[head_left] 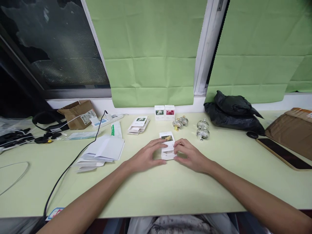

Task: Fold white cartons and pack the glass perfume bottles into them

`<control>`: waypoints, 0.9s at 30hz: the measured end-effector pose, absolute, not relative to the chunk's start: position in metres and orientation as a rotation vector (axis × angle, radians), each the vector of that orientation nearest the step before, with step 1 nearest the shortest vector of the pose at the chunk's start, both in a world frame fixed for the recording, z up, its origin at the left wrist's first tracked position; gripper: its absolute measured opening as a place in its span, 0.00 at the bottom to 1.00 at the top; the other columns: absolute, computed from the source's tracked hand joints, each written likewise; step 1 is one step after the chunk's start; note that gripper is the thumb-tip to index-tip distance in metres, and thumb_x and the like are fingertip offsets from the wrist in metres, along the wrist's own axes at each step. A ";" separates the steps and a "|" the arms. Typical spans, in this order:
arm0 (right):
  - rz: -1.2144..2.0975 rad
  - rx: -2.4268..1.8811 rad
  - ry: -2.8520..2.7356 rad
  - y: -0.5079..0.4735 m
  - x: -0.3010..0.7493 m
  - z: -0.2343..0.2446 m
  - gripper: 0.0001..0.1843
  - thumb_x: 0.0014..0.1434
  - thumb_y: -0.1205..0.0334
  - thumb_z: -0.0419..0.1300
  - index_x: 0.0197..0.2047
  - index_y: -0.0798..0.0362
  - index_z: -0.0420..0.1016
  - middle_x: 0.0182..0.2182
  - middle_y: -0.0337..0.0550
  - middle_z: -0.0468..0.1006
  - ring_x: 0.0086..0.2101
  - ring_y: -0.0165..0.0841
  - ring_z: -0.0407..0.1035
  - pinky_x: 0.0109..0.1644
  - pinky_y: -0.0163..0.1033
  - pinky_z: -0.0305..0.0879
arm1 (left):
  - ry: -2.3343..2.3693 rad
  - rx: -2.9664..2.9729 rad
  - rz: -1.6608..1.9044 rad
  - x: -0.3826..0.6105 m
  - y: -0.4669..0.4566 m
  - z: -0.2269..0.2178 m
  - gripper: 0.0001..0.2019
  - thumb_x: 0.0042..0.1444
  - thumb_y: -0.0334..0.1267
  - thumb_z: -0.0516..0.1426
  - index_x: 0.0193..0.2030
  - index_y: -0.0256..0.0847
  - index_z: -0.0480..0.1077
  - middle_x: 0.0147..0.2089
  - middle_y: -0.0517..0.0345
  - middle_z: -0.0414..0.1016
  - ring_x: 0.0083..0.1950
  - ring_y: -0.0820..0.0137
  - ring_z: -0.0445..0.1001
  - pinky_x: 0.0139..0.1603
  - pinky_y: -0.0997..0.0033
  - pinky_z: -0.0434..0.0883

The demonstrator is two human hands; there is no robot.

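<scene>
A small white paper box (168, 148) with a yellow flower picture lies on the table in front of me, its near end looking open or partly folded. My left hand (151, 154) grips its left side, fingers on top and thumb at the near corner. At the right edge, the curled fingers and thumb of my right hand (190, 155) pinch the box. Beyond it stand two upright white boxes (159, 113) with flower pictures. Round clear glass bottles with gold fittings (180, 122) and more glass bottles (202, 129) lie behind my right hand. A stack of flat printed cartons (138, 125) rests to the left.
White folded papers (103, 149) and a black cable (70, 164) lie at left, near an opened brown carton (78, 115). On the right are a black plastic bag (231, 113), a phone (282, 152) and a brown package (292, 130). Green blinds (151, 52) hang behind the table.
</scene>
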State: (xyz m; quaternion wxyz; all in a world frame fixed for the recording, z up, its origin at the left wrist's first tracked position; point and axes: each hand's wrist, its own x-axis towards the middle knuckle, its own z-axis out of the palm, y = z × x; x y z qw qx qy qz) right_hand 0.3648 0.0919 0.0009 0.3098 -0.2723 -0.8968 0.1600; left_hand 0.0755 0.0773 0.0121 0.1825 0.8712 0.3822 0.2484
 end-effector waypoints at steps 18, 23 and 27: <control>0.179 -0.582 -2.380 0.098 0.364 -0.011 0.11 0.73 0.67 0.58 0.54 0.45 0.76 0.55 0.50 0.78 0.56 0.43 0.73 0.58 0.51 0.76 | 1.121 2.299 0.865 0.083 0.080 0.009 0.19 0.66 0.47 0.65 0.61 0.54 0.74 0.72 0.54 0.69 0.75 0.57 0.64 0.74 0.48 0.65; 0.213 -0.594 -2.342 0.097 0.361 -0.010 0.09 0.74 0.67 0.57 0.49 0.46 0.77 0.52 0.49 0.78 0.54 0.42 0.73 0.56 0.49 0.75 | 1.136 2.320 0.862 0.082 0.082 0.007 0.18 0.65 0.48 0.65 0.60 0.53 0.75 0.70 0.54 0.71 0.74 0.57 0.64 0.74 0.47 0.66; 0.271 -0.612 -2.310 0.098 0.359 -0.010 0.08 0.74 0.67 0.57 0.49 0.46 0.76 0.52 0.49 0.78 0.53 0.41 0.72 0.55 0.48 0.74 | 1.134 2.363 0.872 0.081 0.084 0.004 0.15 0.67 0.48 0.63 0.58 0.51 0.76 0.70 0.51 0.71 0.74 0.55 0.63 0.73 0.45 0.66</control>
